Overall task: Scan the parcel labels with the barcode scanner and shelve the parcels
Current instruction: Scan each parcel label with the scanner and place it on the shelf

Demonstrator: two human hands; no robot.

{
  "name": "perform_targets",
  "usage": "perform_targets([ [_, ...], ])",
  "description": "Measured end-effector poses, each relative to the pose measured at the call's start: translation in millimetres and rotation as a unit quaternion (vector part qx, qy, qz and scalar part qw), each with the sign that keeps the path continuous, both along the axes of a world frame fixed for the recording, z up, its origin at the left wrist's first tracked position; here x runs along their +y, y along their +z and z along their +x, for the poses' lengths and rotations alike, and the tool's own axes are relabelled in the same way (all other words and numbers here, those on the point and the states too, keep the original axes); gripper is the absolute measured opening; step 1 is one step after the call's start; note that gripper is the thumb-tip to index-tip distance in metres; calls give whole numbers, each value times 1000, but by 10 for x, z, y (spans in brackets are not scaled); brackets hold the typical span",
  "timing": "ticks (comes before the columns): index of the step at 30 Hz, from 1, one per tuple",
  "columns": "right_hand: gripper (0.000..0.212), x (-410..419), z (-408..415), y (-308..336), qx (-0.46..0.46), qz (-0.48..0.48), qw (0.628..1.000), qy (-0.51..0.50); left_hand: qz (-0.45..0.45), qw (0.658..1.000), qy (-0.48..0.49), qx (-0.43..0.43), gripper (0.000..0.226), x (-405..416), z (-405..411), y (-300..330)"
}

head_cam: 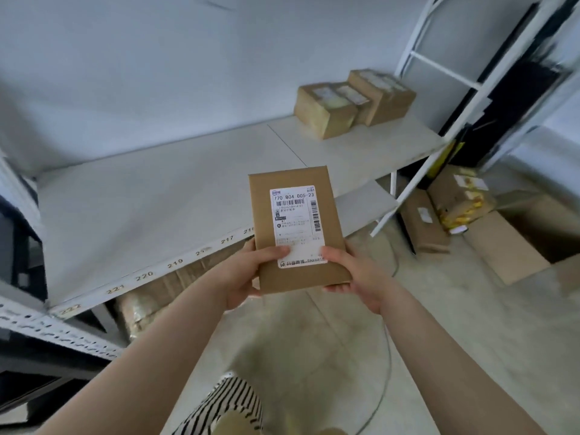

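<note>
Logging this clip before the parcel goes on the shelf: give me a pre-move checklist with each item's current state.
1. Parcel held by both hands, left hand and right hand, at its lower end: ok.
2. Label faces up, barcode uncovered: ok.
3. Scanner ready: cannot tell, none in view.
4. Label already scanned: cannot tell.
5. Bare space on the shelf beside the boxes: ok.
6. Slot numbers on the shelf edge readable: ok.
</note>
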State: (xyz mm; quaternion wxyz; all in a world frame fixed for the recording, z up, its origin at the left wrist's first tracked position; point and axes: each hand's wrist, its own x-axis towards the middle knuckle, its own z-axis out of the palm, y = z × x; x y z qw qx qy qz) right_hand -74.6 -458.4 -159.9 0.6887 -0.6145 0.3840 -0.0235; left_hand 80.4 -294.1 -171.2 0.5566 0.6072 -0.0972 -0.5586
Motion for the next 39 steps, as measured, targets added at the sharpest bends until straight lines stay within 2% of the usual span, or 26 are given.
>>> perform_targets([
  [5, 60, -607, 498, -3, 1, 10, 1000, -9, 28, 999, 18, -16, 73, -646, 479, 9],
  [8, 61, -1001, 796, -59, 7, 25, 1000, -8, 38, 999, 26, 9, 57, -1051, 784, 5],
  [11, 59, -1397, 1088, -110, 19, 43, 999, -4, 58, 997, 32, 32, 50, -1444, 1084, -25],
  [16, 54, -1912, 1526, -184, 34, 75, 996, -17, 95, 994, 34, 38, 52, -1983, 1491, -37],
  [20, 53, -2223, 1881, -258, 34, 96, 993, -57, 116, 988, 94, 35, 77, -2419, 1776, -132],
  [23, 42, -2497, 2170, -305, 26, 111, 990, -89, 121, 981, 144, 39, 72, -2805, 1981, -172],
  [29, 44, -3239, 2860, -338, 38, 111, 988, -103, 101, 963, 251, 7, 61, -3638, 2295, -159],
  [33, 46, -3647, 3213, -323, 39, 105, 990, -88, 116, 954, 277, -7, 60, -4009, 2459, -167],
  [36, 70, -3754, 3335, -345, 56, 103, 990, -83, 122, 940, 316, -24, 64, -4172, 2542, -241],
  [39, 73, -3831, 3408, -356, 93, 134, 984, -66, 117, 927, 353, -39, 70, -4271, 2621, -302],
])
